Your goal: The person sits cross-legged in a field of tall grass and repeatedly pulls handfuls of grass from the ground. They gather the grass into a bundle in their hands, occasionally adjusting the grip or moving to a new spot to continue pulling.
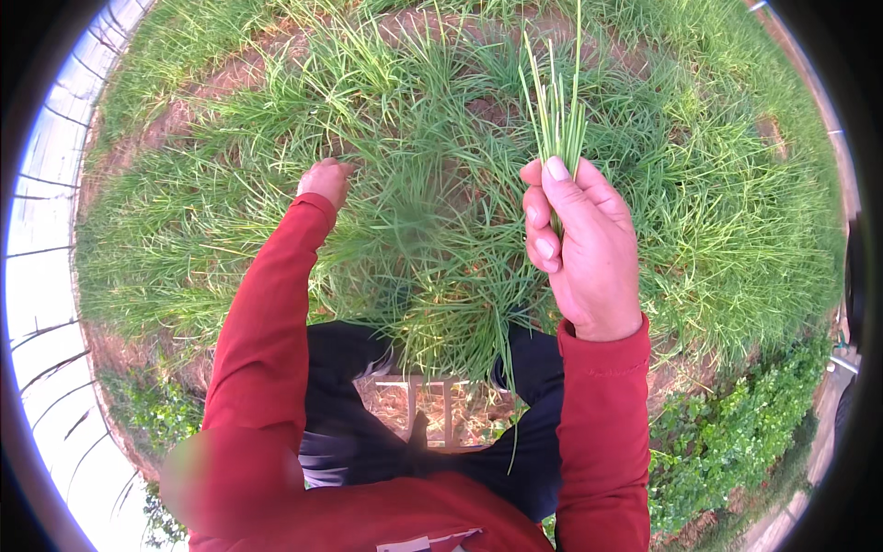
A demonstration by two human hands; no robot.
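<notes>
My right hand (590,228) is raised in front of me, its thumb pressed against curled fingers around a small bunch of slender green stalks (560,124). The cut ends and tips point up and away, with one stalk far longer than the others. Among dense, narrow-leaved green plants (414,159) that look like chives, my left hand (325,181) reaches out to the left. Its fingers are bent and partly hidden by the wrist and leaves, so what they hold cannot be made out.
Between my dark-trousered legs (352,407) shows a wooden frame (431,414) over straw-strewn ground. Bare soil strips (227,72) run between plant rows. Broad-leaved plants (731,441) grow at the lower right. Pale sheeting with thin curved ribs (41,276) stands at the left.
</notes>
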